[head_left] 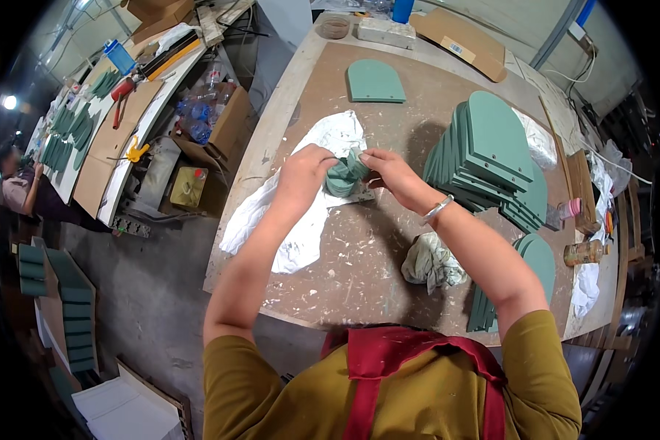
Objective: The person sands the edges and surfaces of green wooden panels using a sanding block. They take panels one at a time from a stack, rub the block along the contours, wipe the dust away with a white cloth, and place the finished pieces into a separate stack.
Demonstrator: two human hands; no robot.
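Over the white cloth (297,227), my left hand (303,174) and my right hand (397,176) come close together. Between them is a crumpled green cloth (342,176), its edge pinched by the fingers of both hands. Whether it wraps something cannot be made out. To the right rises a tall stack of green round-topped panels (495,139), with a smaller stack (535,260) nearer me, partly behind my right forearm. One single green panel (375,82) lies flat beyond my hands. A wadded grey-green rag (433,262) rests below my right wrist.
A white block (386,33) and a flattened cardboard piece (462,45) sit at the table's far side. Bottles, including an amber one (585,254), stand along the right edge. On the left are another bench, a box of plastic bottles (205,110) and a seated person.
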